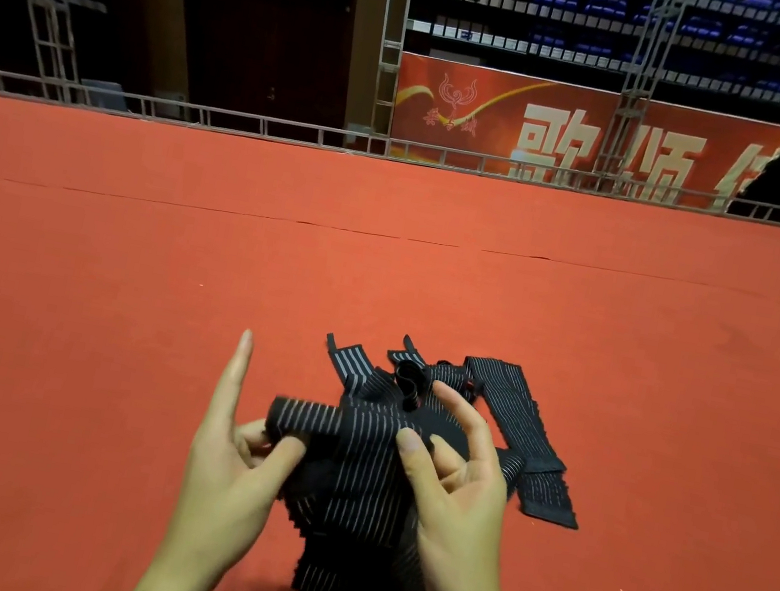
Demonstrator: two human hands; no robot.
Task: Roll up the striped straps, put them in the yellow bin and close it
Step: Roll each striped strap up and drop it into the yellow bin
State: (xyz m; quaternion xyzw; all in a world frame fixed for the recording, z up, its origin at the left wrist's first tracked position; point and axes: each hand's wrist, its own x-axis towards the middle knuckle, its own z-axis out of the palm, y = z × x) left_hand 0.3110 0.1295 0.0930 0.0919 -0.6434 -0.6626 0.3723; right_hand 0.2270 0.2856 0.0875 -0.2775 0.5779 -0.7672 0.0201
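Note:
A black strap with thin grey stripes (359, 488) hangs between my two hands above the red carpet. My left hand (233, 465) pinches the strap's rolled end with thumb and curled fingers, while its index finger points straight up. My right hand (453, 483) pinches the strap's right side between thumb and fingers. More striped straps (516, 422) lie in a loose tangle on the carpet just beyond my hands, one stretching off to the right. No yellow bin is in view.
Red carpet (116, 299) spreads out on all sides. A metal truss rail (251, 122) runs along its far edge, with a red banner (562, 133), a dark door and tiers of blue seats behind it.

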